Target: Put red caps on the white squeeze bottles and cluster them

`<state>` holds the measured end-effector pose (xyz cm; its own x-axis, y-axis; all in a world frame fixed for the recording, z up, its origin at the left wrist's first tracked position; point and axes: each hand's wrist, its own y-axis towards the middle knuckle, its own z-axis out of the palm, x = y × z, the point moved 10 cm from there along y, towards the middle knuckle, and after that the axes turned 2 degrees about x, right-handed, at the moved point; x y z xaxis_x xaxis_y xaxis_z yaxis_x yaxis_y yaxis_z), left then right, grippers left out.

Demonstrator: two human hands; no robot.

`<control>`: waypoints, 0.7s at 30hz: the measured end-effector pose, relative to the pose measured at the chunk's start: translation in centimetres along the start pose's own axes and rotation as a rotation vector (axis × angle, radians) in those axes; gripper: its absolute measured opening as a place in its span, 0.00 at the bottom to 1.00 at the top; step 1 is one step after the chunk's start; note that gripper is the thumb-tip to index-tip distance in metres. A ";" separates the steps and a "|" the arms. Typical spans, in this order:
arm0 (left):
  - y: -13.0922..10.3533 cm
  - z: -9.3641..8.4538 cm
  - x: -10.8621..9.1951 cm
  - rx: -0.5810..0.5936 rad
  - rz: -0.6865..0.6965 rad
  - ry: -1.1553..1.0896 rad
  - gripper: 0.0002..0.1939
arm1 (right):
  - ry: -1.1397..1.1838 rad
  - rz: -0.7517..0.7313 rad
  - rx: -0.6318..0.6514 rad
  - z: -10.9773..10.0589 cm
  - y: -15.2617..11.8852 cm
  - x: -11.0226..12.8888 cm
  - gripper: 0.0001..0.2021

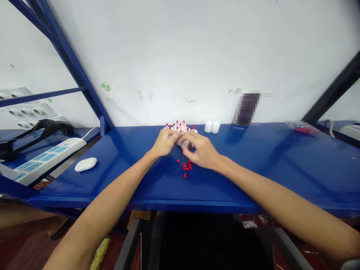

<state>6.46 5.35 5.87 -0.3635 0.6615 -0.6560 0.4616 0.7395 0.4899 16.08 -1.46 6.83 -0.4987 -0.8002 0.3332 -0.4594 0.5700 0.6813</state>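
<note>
Several small white bottles with red caps [183, 122] stand in a group on the blue table [135, 150], close to the wall. My left hand [165, 141] is at the front left of the group, its fingers closed together near a red cap. Beside it, my right hand [201, 149] has its fingers curled, with the fingertips close to those of my left hand. What either hand holds is too small and hidden to make out. Loose red caps [185, 175] lie in a small cluster on the table, just below my right hand.
Two white containers [208, 126] stand behind, right of the bottles. A dark pixelated object [247, 108] leans on the wall. A plastic bag with red pieces [303, 129] lies far right. At left are a white oval case [86, 164] and a power strip [53, 155].
</note>
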 end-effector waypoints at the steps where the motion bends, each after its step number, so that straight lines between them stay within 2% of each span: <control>1: 0.0 -0.1 0.2 -0.013 -0.009 -0.005 0.25 | 0.001 -0.010 0.029 0.3 -0.1 0.3 0.11; 4: -0.2 -0.1 0.6 -0.042 -0.031 -0.095 0.23 | -0.021 0.008 0.078 1.1 -0.2 0.4 0.17; 7: -0.5 0.7 0.9 -0.001 -0.046 -0.239 0.25 | -0.045 0.019 0.087 1.3 -0.1 0.1 0.20; 10: -0.7 1.2 1.5 0.026 -0.096 -0.244 0.28 | -0.082 0.058 -0.013 -0.4 0.2 -0.7 0.18; 13: -0.8 0.4 1.6 -0.029 -0.097 -0.089 0.28 | -0.255 0.153 -0.072 -2.7 0.5 -2.2 0.17; 17: -0.9 -0.2 0.9 -0.060 -0.039 0.137 0.26 | -0.609 0.247 0.171 -2.6 0.5 -4.5 0.14; 21: -0.8 0.3 0.7 -0.013 -0.001 0.229 0.25 | -0.666 0.279 0.295 -1.7 0.0 -5.9 0.12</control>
<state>6.09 5.15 4.79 -0.5390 0.6704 -0.5100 0.4509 0.7410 0.4976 20.25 2.97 5.95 -0.9180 -0.3921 -0.0588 -0.3820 0.8347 0.3968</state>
